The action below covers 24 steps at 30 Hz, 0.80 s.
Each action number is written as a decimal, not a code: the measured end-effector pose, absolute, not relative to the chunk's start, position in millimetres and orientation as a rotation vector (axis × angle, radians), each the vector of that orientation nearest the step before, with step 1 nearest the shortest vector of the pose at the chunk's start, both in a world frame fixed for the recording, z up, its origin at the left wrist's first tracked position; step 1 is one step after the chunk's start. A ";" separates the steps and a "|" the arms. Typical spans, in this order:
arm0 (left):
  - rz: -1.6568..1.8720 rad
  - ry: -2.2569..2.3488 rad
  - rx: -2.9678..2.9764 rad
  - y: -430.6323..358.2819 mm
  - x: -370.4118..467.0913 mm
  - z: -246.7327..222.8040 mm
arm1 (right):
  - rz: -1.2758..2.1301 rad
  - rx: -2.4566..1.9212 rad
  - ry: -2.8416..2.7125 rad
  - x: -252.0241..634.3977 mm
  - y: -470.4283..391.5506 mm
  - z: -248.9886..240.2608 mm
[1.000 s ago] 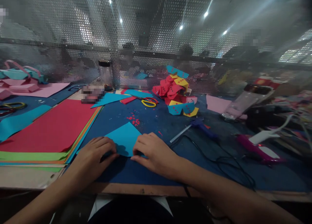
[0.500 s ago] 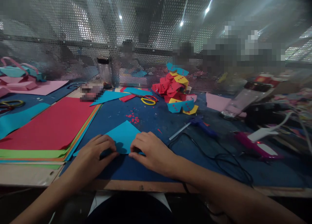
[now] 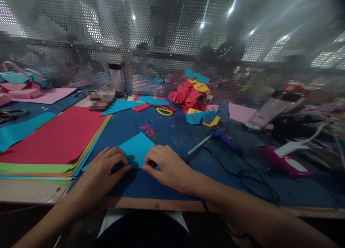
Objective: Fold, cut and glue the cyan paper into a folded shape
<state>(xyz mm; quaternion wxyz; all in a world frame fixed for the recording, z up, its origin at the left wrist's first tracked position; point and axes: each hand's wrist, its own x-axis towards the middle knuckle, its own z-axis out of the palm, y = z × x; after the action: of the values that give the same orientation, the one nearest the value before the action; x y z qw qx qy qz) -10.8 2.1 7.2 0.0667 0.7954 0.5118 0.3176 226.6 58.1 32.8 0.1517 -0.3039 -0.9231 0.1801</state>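
A folded sheet of blue paper (image 3: pixel 139 150) lies on the blue table top in front of me, one corner pointing away and its straight edge towards me. My left hand (image 3: pixel 111 166) pinches that near edge on the left, thumb against curled fingers. On the right, my right hand (image 3: pixel 163 165) has the same edge between thumb and fingers. Both hands rest low on the table, a small gap apart. Small red paper bits (image 3: pixel 147 129) are scattered just beyond the sheet.
Coloured paper sheets (image 3: pixel 56 136) are stacked at left. Yellow-handled scissors (image 3: pixel 164 111) lie near a pile of folded paper pieces (image 3: pixel 192 97). A blue glue gun (image 3: pixel 225 140) with its cord, a magenta power strip (image 3: pixel 287 161) and a tilted clear bottle (image 3: pixel 272 111) are at right. A mesh panel (image 3: pixel 167 36) stands behind.
The hands and the blue paper stay nearly as they were, with both hands still pinching its near edge. The whole view has shifted very slightly.
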 end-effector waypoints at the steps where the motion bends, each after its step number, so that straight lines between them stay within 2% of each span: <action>1: 0.961 1.548 2.389 1.6 -11.8 6.6 | 0.521 -0.881 -2.646 226.5 58.1 32.9; 24: 1.024 1.638 2.296 -1.9 -14.7 3.7 | 0.490 -0.854 -2.605 225.0 60.1 29.5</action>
<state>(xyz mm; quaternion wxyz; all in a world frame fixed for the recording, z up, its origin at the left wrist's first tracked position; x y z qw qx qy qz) -14.7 -1.9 3.7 0.0702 0.7633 0.5445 0.3404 225.0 60.1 29.5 0.1772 -0.3018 -0.9206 0.1731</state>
